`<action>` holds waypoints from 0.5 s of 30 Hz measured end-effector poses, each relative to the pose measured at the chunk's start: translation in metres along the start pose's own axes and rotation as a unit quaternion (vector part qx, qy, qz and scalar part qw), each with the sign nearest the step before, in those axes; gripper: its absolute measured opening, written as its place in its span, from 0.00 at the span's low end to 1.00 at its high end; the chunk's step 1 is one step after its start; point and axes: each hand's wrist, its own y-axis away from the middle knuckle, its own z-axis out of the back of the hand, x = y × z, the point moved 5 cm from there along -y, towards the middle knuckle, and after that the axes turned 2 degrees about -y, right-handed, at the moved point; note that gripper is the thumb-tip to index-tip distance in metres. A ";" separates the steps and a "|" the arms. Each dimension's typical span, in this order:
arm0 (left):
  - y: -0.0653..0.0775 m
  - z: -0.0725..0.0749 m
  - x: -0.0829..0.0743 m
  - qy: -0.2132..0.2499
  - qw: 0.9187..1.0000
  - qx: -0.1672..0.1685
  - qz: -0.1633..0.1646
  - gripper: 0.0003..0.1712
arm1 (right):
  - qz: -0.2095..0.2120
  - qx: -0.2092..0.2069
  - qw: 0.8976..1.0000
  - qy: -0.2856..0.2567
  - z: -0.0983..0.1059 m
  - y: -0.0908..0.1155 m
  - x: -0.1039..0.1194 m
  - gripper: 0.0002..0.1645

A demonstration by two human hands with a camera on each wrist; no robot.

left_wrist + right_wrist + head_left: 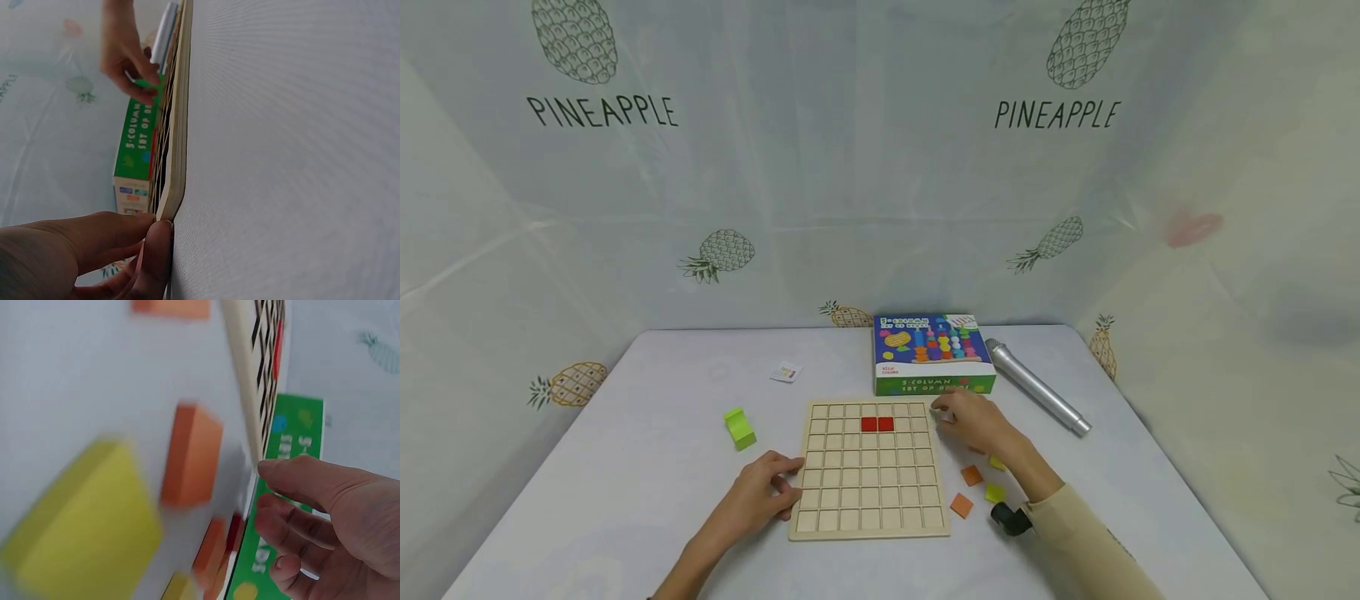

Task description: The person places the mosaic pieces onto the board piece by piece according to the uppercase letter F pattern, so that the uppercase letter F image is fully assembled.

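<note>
A wooden grid board (868, 500) lies on the white table with two red square tiles (877, 424) side by side in its second row from the far edge. My left hand (758, 493) holds the board's left edge, thumb and fingertips against the rim. At the far right corner is my right hand (973, 419), its fingers loosely bent and the thumb tip right at the corner (256, 456); nothing shows in its grasp. Close under the right forearm are loose orange tiles (962, 505) and yellow-green tiles (995, 492). A dark red piece (235, 532) also shows in the right wrist view.
Behind the board stands a colourful toy box (934, 383). A silver microphone (1037, 387) lies to its right. Light green blocks (741, 429) sit left of the board, with a small printed card (786, 372) farther back. Beside the right sleeve is a black object (1011, 519).
</note>
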 end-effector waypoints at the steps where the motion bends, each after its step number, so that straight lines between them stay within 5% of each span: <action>1: 0.000 0.000 0.000 -0.001 1.000 0.000 0.000 0.29 | -0.001 -0.001 1.000 0.004 0.001 0.001 -0.004 0.17; 15: 0.000 0.000 0.000 -0.007 1.000 -0.001 -0.001 0.29 | -0.030 0.008 0.999 0.008 0.005 0.007 -0.037 0.19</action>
